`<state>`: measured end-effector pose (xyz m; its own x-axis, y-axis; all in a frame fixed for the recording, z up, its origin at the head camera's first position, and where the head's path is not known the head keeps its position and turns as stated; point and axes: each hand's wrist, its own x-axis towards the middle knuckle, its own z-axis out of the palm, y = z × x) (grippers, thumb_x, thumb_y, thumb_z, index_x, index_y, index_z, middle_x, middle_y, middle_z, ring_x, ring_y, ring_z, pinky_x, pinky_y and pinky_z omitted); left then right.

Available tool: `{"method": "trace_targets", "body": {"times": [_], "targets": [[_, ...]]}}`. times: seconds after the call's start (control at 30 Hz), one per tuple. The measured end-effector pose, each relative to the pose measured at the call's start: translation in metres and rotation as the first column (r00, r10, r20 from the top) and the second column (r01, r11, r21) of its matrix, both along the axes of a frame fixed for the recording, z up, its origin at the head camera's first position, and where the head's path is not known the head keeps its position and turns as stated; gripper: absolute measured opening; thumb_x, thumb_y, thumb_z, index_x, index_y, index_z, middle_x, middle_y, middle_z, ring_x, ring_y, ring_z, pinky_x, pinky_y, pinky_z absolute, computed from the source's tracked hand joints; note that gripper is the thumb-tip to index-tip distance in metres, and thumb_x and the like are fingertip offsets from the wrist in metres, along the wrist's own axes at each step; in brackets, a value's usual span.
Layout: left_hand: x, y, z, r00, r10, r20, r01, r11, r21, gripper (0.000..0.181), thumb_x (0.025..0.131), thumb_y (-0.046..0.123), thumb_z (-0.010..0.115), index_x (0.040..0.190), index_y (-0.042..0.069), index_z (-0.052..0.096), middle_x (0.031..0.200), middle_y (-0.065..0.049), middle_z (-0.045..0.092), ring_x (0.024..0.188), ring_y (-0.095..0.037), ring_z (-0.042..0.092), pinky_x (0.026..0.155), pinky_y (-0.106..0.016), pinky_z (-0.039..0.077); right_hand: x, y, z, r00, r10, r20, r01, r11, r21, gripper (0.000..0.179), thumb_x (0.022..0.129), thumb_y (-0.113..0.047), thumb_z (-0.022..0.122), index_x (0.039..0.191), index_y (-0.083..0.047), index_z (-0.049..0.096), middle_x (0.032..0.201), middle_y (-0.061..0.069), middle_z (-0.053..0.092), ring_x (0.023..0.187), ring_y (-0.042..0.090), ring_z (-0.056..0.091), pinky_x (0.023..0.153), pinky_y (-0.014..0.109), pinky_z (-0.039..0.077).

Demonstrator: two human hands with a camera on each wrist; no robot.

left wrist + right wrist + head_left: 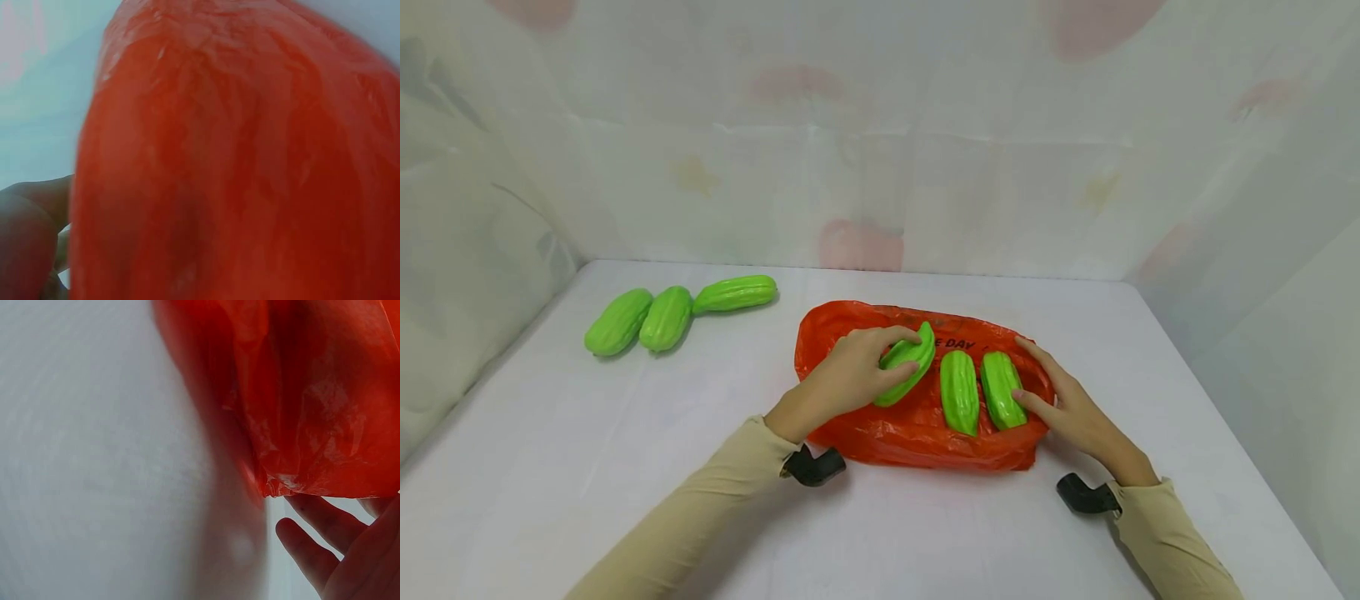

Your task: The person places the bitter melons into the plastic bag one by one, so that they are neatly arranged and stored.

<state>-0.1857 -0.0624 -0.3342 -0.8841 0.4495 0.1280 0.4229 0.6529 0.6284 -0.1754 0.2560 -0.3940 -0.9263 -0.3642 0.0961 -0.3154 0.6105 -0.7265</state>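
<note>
Head view: the left hand (pixel 853 372) pinches a green gourd (pixel 904 353) over the red bag (pixel 925 447); the right hand's (pixel 1078 418) thumb touches a second gourd (pixel 999 385) inside. Left wrist: red plastic hides the pinch. Right wrist: fingers spread apart beside the bag.

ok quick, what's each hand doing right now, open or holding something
Left hand: closed, holding a ridged green vegetable between thumb and fingers.
Right hand: open, fingers spread at the red bag's right end.
</note>
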Motion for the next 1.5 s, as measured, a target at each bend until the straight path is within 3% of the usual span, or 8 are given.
{"method": "trace_targets", "body": {"times": [0.43,0.63,0.77,0.93,1.23,1.3,1.5], "targets": [[0.001,0.013,-0.011,0.999,0.006,0.037,-0.005,0.999,-0.032,0.035,0.093,0.028,0.068,0.127,0.018,0.065,0.092,0.002,0.064,0.076,-0.015,0.049,0.066,-0.029,0.038,-0.001,0.001,0.000,1.000,-0.010,0.005,0.010,1.000,0.000,0.071,0.100,-0.024,0.057,0.159,-0.025,0.019,0.161,0.019,0.027,0.139,0.043,0.039,0.103,0.068,0.040],[0.004,0.018,-0.015,0.998,0.015,0.066,-0.011,0.998,-0.061,0.036,0.093,0.028,0.069,0.128,0.017,0.064,0.087,0.000,0.062,0.074,-0.016,0.043,0.061,-0.029,0.031,-0.001,0.001,-0.001,1.000,-0.014,0.005,0.014,1.000,0.003,0.071,0.100,-0.024,0.058,0.159,-0.025,0.019,0.161,0.019,0.027,0.139,0.043,0.039,0.103,0.068,0.040],[0.004,0.021,-0.018,0.996,0.033,0.079,-0.030,0.999,-0.036,0.036,0.093,0.028,0.069,0.126,0.015,0.064,0.092,-0.003,0.065,0.077,-0.017,0.049,0.061,-0.028,0.036,-0.001,0.001,-0.001,1.000,-0.015,0.012,0.015,1.000,0.004,0.071,0.100,-0.024,0.058,0.159,-0.026,0.018,0.161,0.019,0.027,0.139,0.043,0.038,0.103,0.069,0.040],[0.006,0.024,-0.023,0.995,0.025,0.097,-0.023,0.999,-0.026,0.037,0.094,0.029,0.067,0.127,0.014,0.063,0.112,-0.006,0.070,0.091,-0.018,0.060,0.079,-0.034,0.052,0.000,0.000,-0.001,1.000,-0.010,0.007,0.010,1.000,0.002,0.071,0.100,-0.024,0.058,0.159,-0.026,0.019,0.161,0.018,0.028,0.140,0.043,0.038,0.105,0.069,0.038],[0.009,0.026,-0.026,0.983,0.027,0.182,-0.017,0.998,-0.053,0.051,0.091,0.033,0.071,0.136,0.014,0.055,0.125,-0.009,0.066,0.109,-0.023,0.063,0.094,-0.044,0.053,0.000,0.000,0.000,1.000,-0.009,0.006,0.009,1.000,0.002,0.071,0.100,-0.024,0.058,0.159,-0.027,0.019,0.161,0.018,0.028,0.140,0.042,0.038,0.105,0.070,0.037],[0.008,0.027,-0.026,0.982,0.031,0.189,-0.020,0.998,-0.061,0.054,0.090,0.034,0.071,0.136,0.013,0.054,0.124,-0.009,0.065,0.105,-0.024,0.063,0.091,-0.043,0.053,0.000,0.000,0.000,1.000,-0.011,0.003,0.011,1.000,0.005,0.071,0.100,-0.024,0.058,0.159,-0.027,0.019,0.161,0.018,0.028,0.140,0.042,0.038,0.105,0.070,0.037],[0.006,0.032,-0.028,0.981,0.027,0.190,-0.021,0.999,-0.034,0.052,0.091,0.032,0.068,0.135,0.010,0.051,0.099,-0.006,0.064,0.079,-0.018,0.057,0.067,-0.030,0.048,0.001,0.001,0.000,1.000,-0.012,-0.006,0.012,1.000,0.016,0.071,0.100,-0.024,0.058,0.159,-0.026,0.019,0.161,0.020,0.026,0.141,0.044,0.036,0.105,0.070,0.036]]}}
